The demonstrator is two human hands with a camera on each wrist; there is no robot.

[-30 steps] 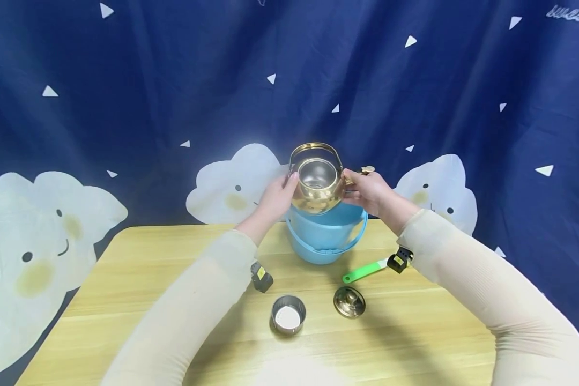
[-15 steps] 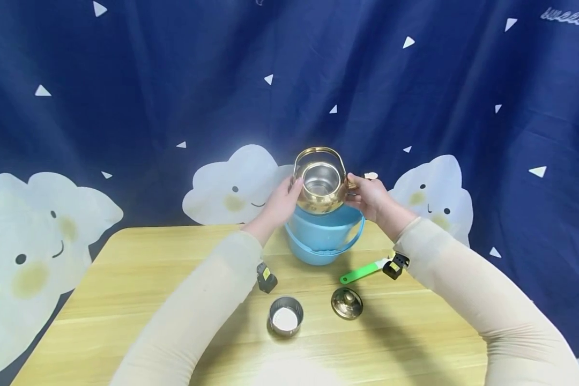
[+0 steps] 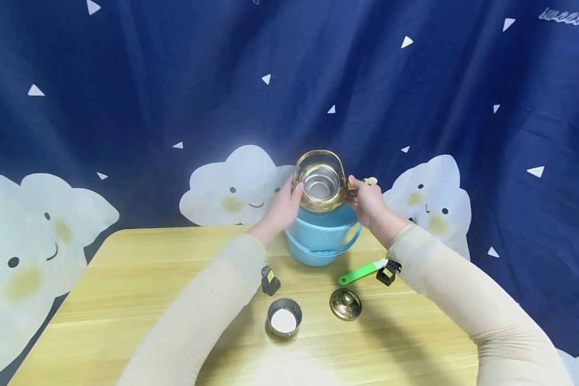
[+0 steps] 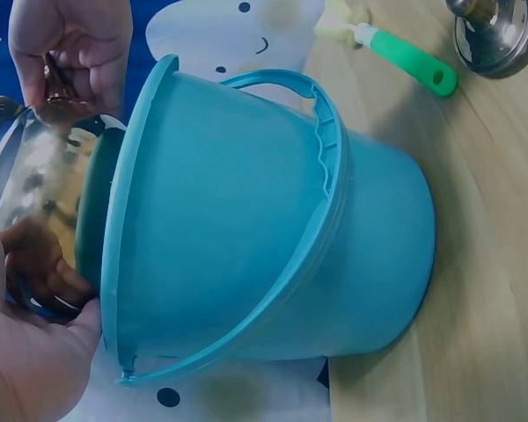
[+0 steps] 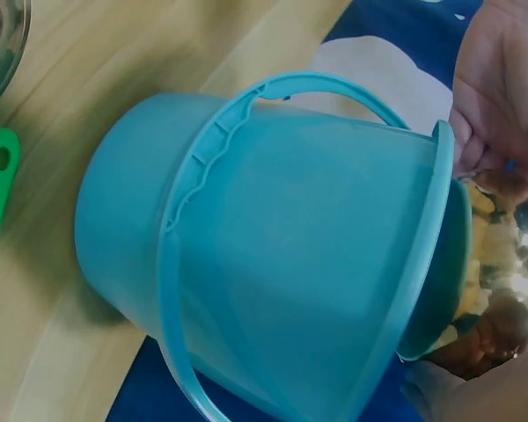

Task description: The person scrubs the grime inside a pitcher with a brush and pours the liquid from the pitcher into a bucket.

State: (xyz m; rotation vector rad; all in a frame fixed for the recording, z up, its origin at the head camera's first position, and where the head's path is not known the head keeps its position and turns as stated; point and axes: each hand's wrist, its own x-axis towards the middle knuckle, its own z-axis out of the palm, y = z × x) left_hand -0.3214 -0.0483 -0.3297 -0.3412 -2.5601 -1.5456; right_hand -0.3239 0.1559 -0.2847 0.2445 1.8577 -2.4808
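Observation:
A shiny gold kettle [image 3: 313, 203], lidless and with its steel inside showing, is held tilted towards me over the mouth of a light blue bucket [image 3: 318, 236]. My left hand [image 3: 283, 207] grips its left side, thumb near the opening. On the other side my right hand [image 3: 369, 202] holds it at the spout. Both wrist views show the hands [image 4: 35, 352] at the bucket's rim [image 5: 422, 237], with the gold body [image 4: 66, 189] between them and reflecting the fingers. The kettle's arched handle [image 3: 320, 151] stands up at the back.
On the wooden table [image 3: 164, 279] stands a small steel cup [image 3: 291, 306] with a pale bottom. The knobbed gold lid [image 3: 345, 304] lies right of it. Behind the lid lies a green-handled brush [image 3: 359, 273] with a pale head [image 4: 337, 22]. A dark blue curtain [image 3: 212, 80] hangs behind.
The kettle has come down a little, closer over the bucket, and slightly right of its earlier place, with both hands still on it. The whole scene has shifted slightly left in the head view.

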